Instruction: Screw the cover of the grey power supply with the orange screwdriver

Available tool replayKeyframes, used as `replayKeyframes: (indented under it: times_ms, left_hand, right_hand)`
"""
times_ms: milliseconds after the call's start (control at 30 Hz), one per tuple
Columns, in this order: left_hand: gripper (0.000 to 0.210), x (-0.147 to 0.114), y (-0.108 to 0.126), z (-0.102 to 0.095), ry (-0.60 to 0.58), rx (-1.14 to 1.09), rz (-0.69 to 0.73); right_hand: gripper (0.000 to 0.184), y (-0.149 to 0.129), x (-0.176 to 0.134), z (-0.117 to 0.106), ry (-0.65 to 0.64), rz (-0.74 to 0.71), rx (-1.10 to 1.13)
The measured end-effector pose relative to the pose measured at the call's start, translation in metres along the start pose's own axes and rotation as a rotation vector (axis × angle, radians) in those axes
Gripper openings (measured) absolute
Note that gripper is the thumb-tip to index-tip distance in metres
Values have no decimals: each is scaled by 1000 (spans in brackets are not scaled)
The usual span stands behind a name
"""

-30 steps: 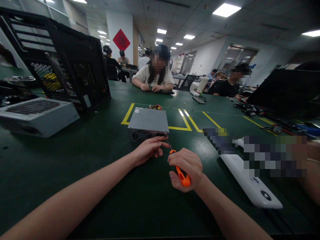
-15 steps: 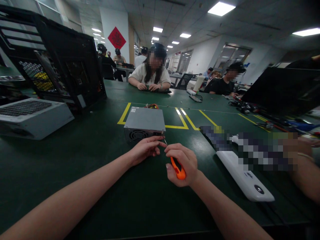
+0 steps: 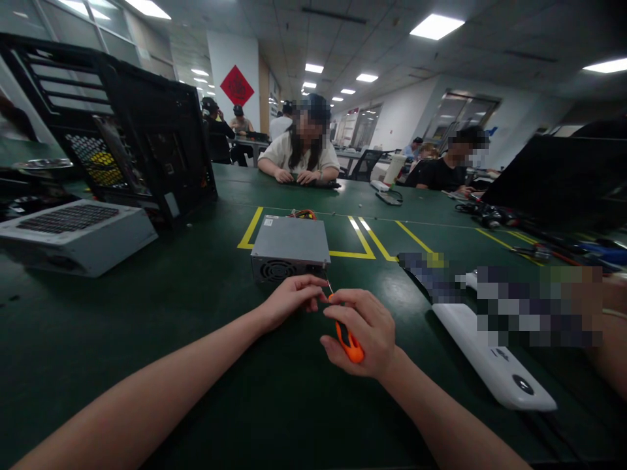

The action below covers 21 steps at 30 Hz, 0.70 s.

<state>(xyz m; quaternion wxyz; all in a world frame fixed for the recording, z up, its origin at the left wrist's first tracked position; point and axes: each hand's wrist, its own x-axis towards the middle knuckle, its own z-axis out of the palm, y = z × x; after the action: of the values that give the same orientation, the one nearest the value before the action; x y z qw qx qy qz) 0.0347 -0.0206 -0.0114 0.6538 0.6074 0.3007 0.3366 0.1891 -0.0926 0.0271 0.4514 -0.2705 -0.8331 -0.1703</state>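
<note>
Screwdriver in the right hand, tip at the PSU's near corner

On my feed, the right hand (image 3: 366, 329) is closed around the orange handle of the screwdriver (image 3: 351, 349), the thin shaft slanting up and leftward out of the grip. Just left of that grip, the left hand (image 3: 289, 300) has its fingers stretched toward the shaft; I can't tell whether they pinch it. Right of the grip, a white device (image 3: 484, 352) lies on the green table (image 3: 264, 405).

Beyond the grip and a little left sits the PSU (image 3: 292, 238), fan side facing me, across a line of yellow tape (image 3: 353, 254). The tip is at its near right corner, though I can't make out contact. Well left of the grip lies a second PSU (image 3: 105, 245), and behind that stands a black case (image 3: 171, 156). Farthest from the grip, across the table, a person (image 3: 274, 155) sits with both hands low.
</note>
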Motion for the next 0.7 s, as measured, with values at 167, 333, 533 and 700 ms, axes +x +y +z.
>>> replayKeyframes:
  times_ms: [167, 333, 533, 700]
  left_hand:
    - [23, -15, 12, -2, 2, 836, 413]
    - [22, -19, 18, -19, 223, 1313, 656]
    - [28, -11, 15, -27, 471, 1436, 794]
    - [35, -9, 12, -24, 423, 1377, 717]
  right_hand:
    - [23, -1, -4, 3, -33, 70, 120]
    - [19, -6, -3, 3, -102, 47, 121]
    - [22, -4, -3, 3, -88, 100, 192]
    - [14, -4, -4, 1, 7, 129, 189]
